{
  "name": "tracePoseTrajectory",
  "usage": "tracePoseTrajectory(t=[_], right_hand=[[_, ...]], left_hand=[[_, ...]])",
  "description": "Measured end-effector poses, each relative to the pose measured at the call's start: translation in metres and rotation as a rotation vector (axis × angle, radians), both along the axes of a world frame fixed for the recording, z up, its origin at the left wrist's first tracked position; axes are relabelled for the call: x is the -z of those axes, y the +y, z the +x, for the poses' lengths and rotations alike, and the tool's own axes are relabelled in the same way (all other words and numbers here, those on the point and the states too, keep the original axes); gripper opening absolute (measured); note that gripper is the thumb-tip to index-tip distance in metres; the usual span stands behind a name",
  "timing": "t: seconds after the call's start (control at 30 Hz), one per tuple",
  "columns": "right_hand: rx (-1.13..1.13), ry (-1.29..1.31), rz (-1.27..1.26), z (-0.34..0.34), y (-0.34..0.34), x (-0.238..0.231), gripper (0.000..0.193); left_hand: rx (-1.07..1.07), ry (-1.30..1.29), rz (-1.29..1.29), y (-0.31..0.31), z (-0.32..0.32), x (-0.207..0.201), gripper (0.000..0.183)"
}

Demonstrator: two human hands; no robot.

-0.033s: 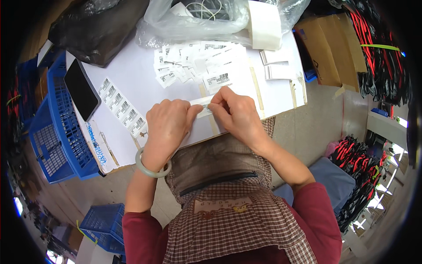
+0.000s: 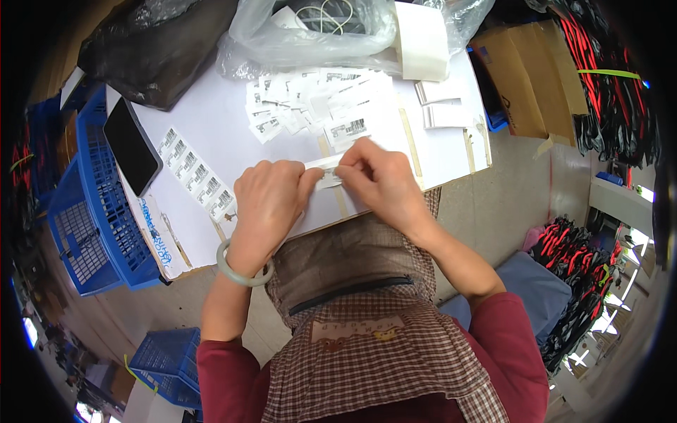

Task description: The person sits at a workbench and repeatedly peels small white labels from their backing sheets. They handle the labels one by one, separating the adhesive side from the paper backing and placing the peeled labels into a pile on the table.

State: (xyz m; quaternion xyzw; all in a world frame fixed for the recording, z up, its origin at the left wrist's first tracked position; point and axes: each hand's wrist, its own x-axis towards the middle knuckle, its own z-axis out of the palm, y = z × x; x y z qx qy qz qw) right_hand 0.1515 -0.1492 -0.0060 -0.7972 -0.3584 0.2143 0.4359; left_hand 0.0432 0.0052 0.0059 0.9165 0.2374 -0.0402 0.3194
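Near the front edge of a white-topped table (image 2: pixel 275 144), both hands are closed at a small white card or tag (image 2: pixel 328 176). My left hand (image 2: pixel 268 201), with a pale bangle on its wrist, presses the card's left end under the thumb. My right hand (image 2: pixel 384 183) pinches at the other end with thumb and forefinger; its fingertips partly hide the card. Just beyond them lies a loose pile of white barcoded tags (image 2: pixel 300 99), with one tag (image 2: pixel 347 130) closest to my right hand. A sheet of barcode stickers (image 2: pixel 196 173) lies left of my left hand.
A black phone (image 2: pixel 132 146) lies at the table's left edge, beside blue plastic baskets (image 2: pixel 116 204). Along the back are a dark bag (image 2: pixel 151 53), a clear plastic bag (image 2: pixel 310 46) and stacked white cards (image 2: pixel 446 106). A cardboard box (image 2: pixel 529 77) stands to the right.
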Motion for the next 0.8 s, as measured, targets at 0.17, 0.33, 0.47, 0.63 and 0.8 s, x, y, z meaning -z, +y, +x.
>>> tracePoseTrajectory(t=[0.17,0.33,0.47,0.63,0.8], right_hand=[[0.149,0.031,-0.058,0.046,0.003,-0.017,0.014],[-0.001,-0.434,-0.386,0.055,0.017,-0.014,0.027],[0.054,-0.382,-0.310,0.049,0.007,-0.027,0.026],[-0.084,-0.077,0.281,0.007,0.000,-0.033,0.016],[-0.030,0.045,0.343,-0.003,-0.003,-0.032,0.012]], left_hand=[[-0.071,0.004,-0.026,0.008,0.030,-0.019,0.038],[0.100,-0.028,0.141,0.011,0.056,0.009,0.035],[0.008,0.270,-0.277,0.015,0.061,-0.019,0.034],[-0.250,-0.077,-1.191,0.019,0.020,-0.026,0.031],[-0.192,-0.254,-1.161,0.001,-0.011,-0.035,0.028]])
